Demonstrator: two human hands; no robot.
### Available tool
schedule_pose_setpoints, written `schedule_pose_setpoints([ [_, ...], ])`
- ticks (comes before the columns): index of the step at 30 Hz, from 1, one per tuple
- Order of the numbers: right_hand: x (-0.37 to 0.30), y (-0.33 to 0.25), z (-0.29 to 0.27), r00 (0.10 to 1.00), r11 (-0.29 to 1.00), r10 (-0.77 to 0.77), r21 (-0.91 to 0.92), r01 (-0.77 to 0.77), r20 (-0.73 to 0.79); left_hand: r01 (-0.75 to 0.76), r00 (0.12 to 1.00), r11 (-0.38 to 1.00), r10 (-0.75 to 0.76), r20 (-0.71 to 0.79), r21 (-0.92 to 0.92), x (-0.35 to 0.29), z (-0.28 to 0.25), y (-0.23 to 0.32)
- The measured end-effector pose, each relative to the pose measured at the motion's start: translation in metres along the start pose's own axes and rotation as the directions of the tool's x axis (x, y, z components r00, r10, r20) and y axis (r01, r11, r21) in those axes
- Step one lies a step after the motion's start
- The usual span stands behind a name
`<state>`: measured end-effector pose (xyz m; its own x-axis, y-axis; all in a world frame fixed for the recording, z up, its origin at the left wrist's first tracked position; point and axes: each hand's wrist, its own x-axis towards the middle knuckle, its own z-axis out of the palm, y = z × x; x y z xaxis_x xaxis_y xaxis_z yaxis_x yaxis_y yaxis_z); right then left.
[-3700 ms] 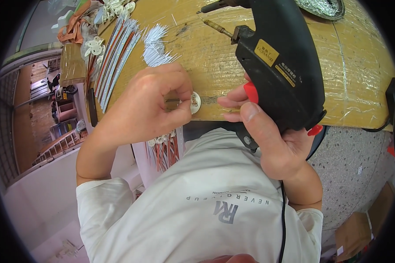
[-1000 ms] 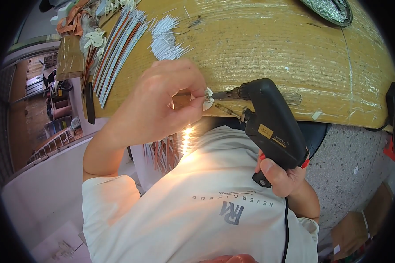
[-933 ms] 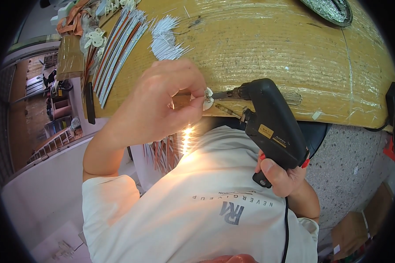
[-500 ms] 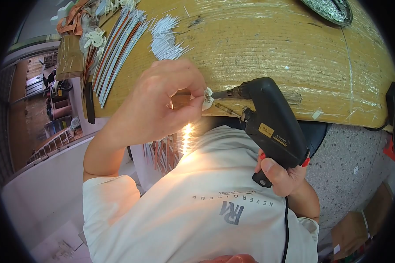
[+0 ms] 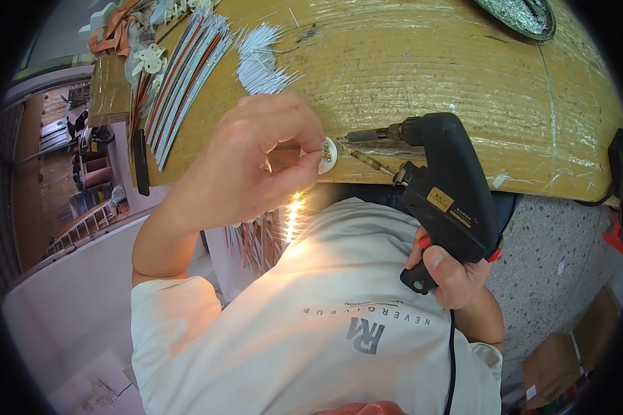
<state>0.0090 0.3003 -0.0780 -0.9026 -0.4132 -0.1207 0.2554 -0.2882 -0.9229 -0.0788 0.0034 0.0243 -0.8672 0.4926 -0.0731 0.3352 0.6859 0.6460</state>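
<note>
At the front edge of the table, my left hand (image 5: 253,162) pinches a small round white disc (image 5: 331,156) with metal contacts on it, between thumb and forefinger. Below that hand glows a lit LED strip (image 5: 293,218), partly overexposed. My right hand (image 5: 451,278) is wrapped round the handle of a black soldering gun (image 5: 453,183) with a red trigger and a cord running down. The gun points left; its tip (image 5: 349,136) is just right of the disc, with a small gap visible. A thin guide tube (image 5: 370,161) sits beneath the barrel, its end near the disc.
LED strips (image 5: 190,86) lie at the left of the wooden table (image 5: 394,76), beside a pile of thin white wires (image 5: 262,62). White plastic pieces (image 5: 149,62) and orange ribbons (image 5: 114,34) sit farther left. A dark dish (image 5: 533,24) of shiny bits stands far right.
The soldering gun has shifted right and slightly up, drawing its tip off the disc. My left hand stays nearly still, with the disc tilted a little more into view.
</note>
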Motion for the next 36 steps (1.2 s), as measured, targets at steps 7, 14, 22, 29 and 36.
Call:
schedule_pose_setpoints([
  [7, 0.001, -0.004, 0.0, 1.0, 1.0, -0.002, -0.006, 0.002, -0.004, -0.022, 0.999, 1.0, 0.022, -0.031, -0.007, -0.003, 0.001, 0.0],
  [14, 0.005, -0.016, 0.011, 0.989, 0.997, -0.056, 0.051, 0.063, -0.135, -0.083, 0.984, 0.988, 0.101, -0.146, 0.127, -0.024, 0.01, -0.003],
  [22, 0.017, -0.032, 0.022, 0.966, 0.998, -0.052, 0.024, 0.06, -0.255, -0.055, 0.948, 0.973, 0.122, -0.295, 0.225, -0.047, 0.038, -0.018],
  [29, 0.05, -0.054, 0.036, 0.943, 0.983, -0.18, -0.016, 0.182, -0.281, -0.227, 0.867, 0.89, -0.001, -0.499, -0.395, -0.092, 0.035, -0.022],
  [36, 0.082, -0.053, 0.021, 0.93, 0.926, -0.327, 0.138, 0.35, -0.165, -0.186, 0.739, 0.754, -0.315, -0.596, -0.629, -0.175, 0.0, -0.034],
])
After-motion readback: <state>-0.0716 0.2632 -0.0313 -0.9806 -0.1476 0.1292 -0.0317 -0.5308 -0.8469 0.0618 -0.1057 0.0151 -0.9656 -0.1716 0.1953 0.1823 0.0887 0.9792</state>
